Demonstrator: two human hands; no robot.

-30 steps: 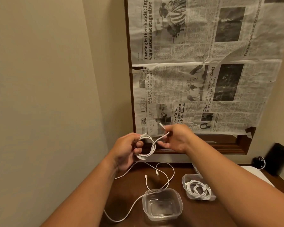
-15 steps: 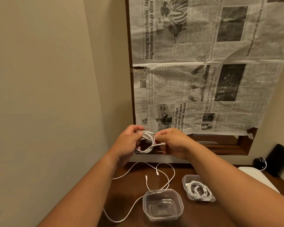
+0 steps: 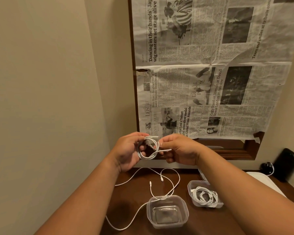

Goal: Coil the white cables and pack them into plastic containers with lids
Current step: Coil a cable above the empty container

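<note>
Corner setting: dark wooden counter [image 3: 131, 200] against a beige wall, with newspaper sheets [image 3: 210, 82] covering a framed panel behind.

Item 1. Coiled white cable [image 3: 148, 148], held in the air above the counter between both hands.
- Left hand [image 3: 127, 150]: grip curled round the left side of the coil.
- Right hand [image 3: 180, 150]: grip pinching the right side, fingertips near the plug ends at the top.
- Free tail [image 3: 166, 150]: juts out to the right of the loops, not tucked in.
- Risk: the loops look small and springy. If either grip lets go before the tail is wrapped or tucked, the coil probably opens out and has to be wound again.

Item 2. Empty clear container [image 3: 185, 212], directly below the grip, no lid on.
- Risk: the loose cable lies over its far rim, so a coil dropped in may tangle with it, and a lid would likely not seat.

Item 3. Loose white cable [image 3: 175, 180], sprawled on the counter below the grip, one end trailing toward the left edge.
- Risk: a forearm or a shifted container could drag it off the counter.

Item 4. Second container [image 3: 190, 185], below and right of the grip, holding a packed cable [image 3: 204, 196], uncovered.
- Risk: the right forearm passes close above and a knock could spill it.

Item 5. Lids: none identified with certainty.
</note>
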